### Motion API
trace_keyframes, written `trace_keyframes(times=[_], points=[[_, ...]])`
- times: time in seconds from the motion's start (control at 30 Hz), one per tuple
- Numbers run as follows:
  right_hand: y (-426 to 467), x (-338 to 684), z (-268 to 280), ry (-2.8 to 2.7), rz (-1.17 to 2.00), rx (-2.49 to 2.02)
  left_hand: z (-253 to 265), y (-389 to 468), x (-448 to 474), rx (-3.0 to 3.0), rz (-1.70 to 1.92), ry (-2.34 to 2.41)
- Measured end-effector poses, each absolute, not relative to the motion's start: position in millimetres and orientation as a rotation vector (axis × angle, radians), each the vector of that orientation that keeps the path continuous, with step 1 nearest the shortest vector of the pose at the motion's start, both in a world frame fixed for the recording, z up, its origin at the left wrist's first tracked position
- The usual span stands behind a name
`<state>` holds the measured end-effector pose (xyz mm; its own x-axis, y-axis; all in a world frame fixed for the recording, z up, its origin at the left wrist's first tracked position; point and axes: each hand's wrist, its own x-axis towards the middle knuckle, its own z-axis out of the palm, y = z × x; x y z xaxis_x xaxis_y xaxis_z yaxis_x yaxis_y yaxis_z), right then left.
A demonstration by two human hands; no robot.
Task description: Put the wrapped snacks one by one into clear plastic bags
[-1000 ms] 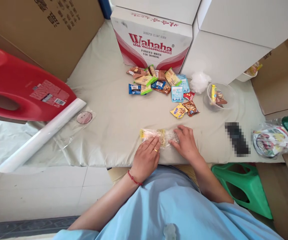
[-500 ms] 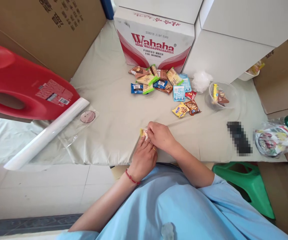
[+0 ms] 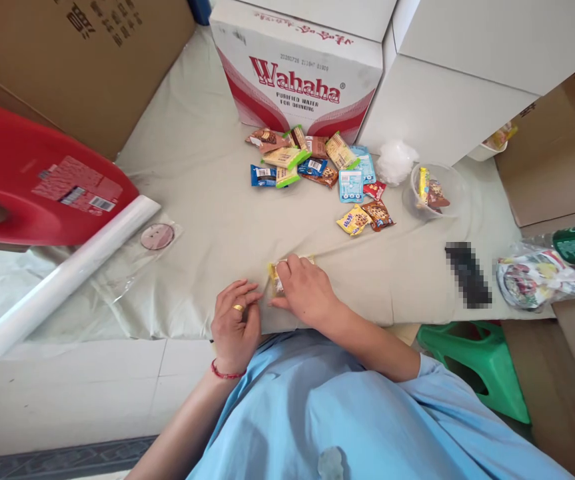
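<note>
Near the table's front edge, a clear-and-yellow snack packet point(image 3: 276, 280) lies mostly covered by my right hand point(image 3: 310, 293). My right fingers curl over it and grip it, with the thumb at its near side. To the left, apart from the packet, my left hand point(image 3: 234, 323) is loosely bent and holds nothing; it wears a ring and a red bracelet. Beyond my hands lie a yellow snack packet point(image 3: 354, 220) and a brown cookie packet point(image 3: 378, 215). Farther back is a pile of several wrapped snacks, with a green-ended packet point(image 3: 284, 157) and a light-blue packet point(image 3: 351, 186).
A clear plastic bowl point(image 3: 434, 193) with wrapped snacks stands right, beside a crumpled white bag point(image 3: 397, 162). Behind is a Wahaha carton point(image 3: 297, 73). At left are a red jug point(image 3: 42, 180) and a white film roll point(image 3: 67, 273). A blurred dark object point(image 3: 468, 275) lies right.
My left hand has come off the packet and moved left, its fingers loosening. My right hand has spread over the packet, which shows more of its length. The view has shifted slightly.
</note>
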<state>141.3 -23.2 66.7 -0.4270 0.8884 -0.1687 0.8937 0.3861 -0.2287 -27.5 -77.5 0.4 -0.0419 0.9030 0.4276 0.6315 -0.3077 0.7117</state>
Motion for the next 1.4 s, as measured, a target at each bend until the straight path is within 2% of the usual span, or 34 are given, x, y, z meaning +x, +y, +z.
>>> trace_keyframes(times=[0.17,0.27,0.37,0.43,0.5,0.6,0.7,0.77,0.87,1.07,1.17,1.4], points=[[-26.3,143.3,62.1,2.641,-0.416,1.769,3.2,-68.7,-15.6,1.740,1.332,1.638],[-25.0,163.9,65.6,2.681,-0.608,2.001,6.2,-64.8,-10.3,1.535,1.362,1.554],[-19.0,196.0,69.4,2.661,-1.204,2.277,11.7,-59.2,-8.2,1.338,1.327,1.407],[-14.7,214.6,68.4,2.496,-1.774,2.251,17.3,-54.7,-6.0,1.218,1.234,1.275],[-13.0,225.1,64.1,2.260,-2.201,2.106,23.4,-51.0,-1.5,1.127,1.080,1.150],[-18.4,223.9,54.9,2.038,-2.556,2.003,29.1,-49.7,9.9,1.078,0.868,1.112],[-30.6,213.2,47.8,1.991,-2.719,2.073,27.3,-52.9,21.9,1.111,0.878,1.169],[-37.6,210.8,45.0,2.051,-2.681,2.119,24.3,-55.5,26.3,1.201,0.896,1.189],[-36.9,232.2,46.5,2.138,-2.407,2.376,22.4,-57.5,23.0,1.478,0.875,1.255],[26.7,382.9,93.6,1.910,-1.710,3.589,15.9,-63.2,-18.0,2.027,0.941,1.558],[79.8,453.9,119.9,1.516,-1.319,4.026,2.3,-70.4,-34.0,2.134,0.927,1.636],[152.4,482.1,102.1,1.024,-0.979,3.752,-20.5,-74.8,-27.1,2.482,1.046,1.531]])
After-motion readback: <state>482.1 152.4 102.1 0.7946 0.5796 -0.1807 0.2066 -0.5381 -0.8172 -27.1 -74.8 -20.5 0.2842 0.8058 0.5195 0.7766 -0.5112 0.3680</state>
